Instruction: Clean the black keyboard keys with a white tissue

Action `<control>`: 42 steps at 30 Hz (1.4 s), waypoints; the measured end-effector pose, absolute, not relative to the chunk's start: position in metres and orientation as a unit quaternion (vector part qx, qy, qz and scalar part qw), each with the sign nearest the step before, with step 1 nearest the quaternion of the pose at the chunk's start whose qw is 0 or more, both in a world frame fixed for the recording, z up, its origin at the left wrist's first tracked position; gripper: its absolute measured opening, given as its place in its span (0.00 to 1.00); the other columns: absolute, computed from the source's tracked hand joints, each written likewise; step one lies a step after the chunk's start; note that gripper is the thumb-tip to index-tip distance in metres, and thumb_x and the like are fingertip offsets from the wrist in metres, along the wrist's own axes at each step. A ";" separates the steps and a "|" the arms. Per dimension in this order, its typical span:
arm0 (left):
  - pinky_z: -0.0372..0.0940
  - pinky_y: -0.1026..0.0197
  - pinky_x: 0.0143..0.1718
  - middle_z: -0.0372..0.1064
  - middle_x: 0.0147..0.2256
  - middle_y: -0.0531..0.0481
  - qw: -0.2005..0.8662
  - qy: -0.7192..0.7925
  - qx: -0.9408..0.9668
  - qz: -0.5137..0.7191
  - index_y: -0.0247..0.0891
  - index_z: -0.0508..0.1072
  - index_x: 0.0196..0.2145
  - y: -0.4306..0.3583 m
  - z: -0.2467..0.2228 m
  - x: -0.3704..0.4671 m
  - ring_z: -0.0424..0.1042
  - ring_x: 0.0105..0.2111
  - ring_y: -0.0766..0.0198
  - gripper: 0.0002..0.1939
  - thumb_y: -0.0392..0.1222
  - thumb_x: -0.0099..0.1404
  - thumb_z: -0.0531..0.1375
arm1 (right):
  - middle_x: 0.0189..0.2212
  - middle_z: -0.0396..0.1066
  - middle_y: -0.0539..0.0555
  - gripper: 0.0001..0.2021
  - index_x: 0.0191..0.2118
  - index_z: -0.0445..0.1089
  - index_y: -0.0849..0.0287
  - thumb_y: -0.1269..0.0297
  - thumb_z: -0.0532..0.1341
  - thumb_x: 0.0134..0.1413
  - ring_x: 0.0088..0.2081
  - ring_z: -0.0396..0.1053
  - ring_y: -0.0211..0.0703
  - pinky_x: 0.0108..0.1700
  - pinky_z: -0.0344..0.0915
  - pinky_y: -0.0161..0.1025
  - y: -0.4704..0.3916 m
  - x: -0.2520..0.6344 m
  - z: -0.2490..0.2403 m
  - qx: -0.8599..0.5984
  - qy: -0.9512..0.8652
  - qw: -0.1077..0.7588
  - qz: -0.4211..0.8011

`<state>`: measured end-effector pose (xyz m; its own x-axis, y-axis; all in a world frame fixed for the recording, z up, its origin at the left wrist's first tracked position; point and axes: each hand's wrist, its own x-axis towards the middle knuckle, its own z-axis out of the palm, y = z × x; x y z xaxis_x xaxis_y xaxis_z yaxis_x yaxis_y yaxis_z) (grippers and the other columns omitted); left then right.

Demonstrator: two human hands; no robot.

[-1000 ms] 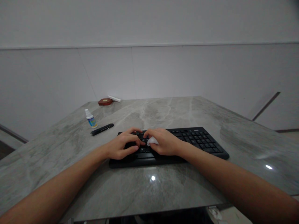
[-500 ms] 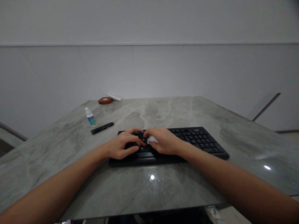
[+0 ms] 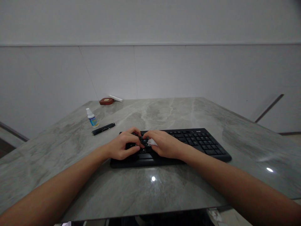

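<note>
A black keyboard [image 3: 150,161] lies near the front of the marble-patterned table, its number pad to the right. My left hand [image 3: 123,144] rests over its left part, fingers apart and curved onto the keys, holding nothing. Close beside it, my right hand [image 3: 166,144] is closed on a small white tissue [image 3: 152,142], which pokes out between thumb and fingers above the keys. Part of the tissue is hidden by the hand. The middle keys are covered by both hands.
To the left stand a small white spray bottle [image 3: 92,118] with a blue and yellow label and a black pen-like item [image 3: 103,129]. At the back left corner lie a reddish-brown case [image 3: 106,101] and a white strip [image 3: 115,98]. A pale wall [image 3: 164,72] rises behind the table [image 3: 164,110].
My right hand and the tissue have shifted slightly left over the keys. The left fingers have drawn in a little. The keyboard and other items stay in place.
</note>
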<state>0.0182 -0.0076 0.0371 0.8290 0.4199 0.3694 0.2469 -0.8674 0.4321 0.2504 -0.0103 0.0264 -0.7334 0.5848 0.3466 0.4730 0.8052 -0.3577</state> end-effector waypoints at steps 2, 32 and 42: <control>0.62 0.52 0.48 0.72 0.34 0.44 0.186 0.179 0.938 0.232 0.35 0.76 0.40 -0.008 0.038 0.018 0.64 0.46 0.53 0.11 0.39 0.67 0.55 | 0.47 0.71 0.59 0.21 0.49 0.64 0.61 0.80 0.57 0.47 0.49 0.68 0.48 0.53 0.63 0.48 -0.011 0.250 0.027 -0.281 -0.925 0.221 0.130; 0.57 0.48 0.56 0.75 0.34 0.46 0.153 0.163 0.949 0.221 0.37 0.75 0.41 -0.007 0.040 0.018 0.65 0.50 0.52 0.10 0.37 0.67 0.54 | 0.40 0.75 0.56 0.13 0.45 0.69 0.60 0.75 0.60 0.51 0.43 0.71 0.46 0.47 0.64 0.42 -0.002 0.263 0.031 -0.300 -0.918 0.229 0.124; 0.49 0.38 0.61 0.56 0.61 0.41 0.098 0.183 0.961 0.184 0.40 0.69 0.54 -0.009 0.035 0.022 0.51 0.61 0.43 0.19 0.44 0.66 0.57 | 0.37 0.75 0.53 0.14 0.43 0.69 0.59 0.76 0.59 0.48 0.38 0.72 0.43 0.44 0.65 0.39 -0.002 0.265 0.035 -0.300 -0.910 0.248 0.141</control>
<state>0.0223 -0.0090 0.0346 0.8656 0.3873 0.3174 0.3152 -0.9139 0.2558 0.2655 -0.0025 0.0350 -0.6973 0.6153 0.3676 0.4756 0.7809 -0.4050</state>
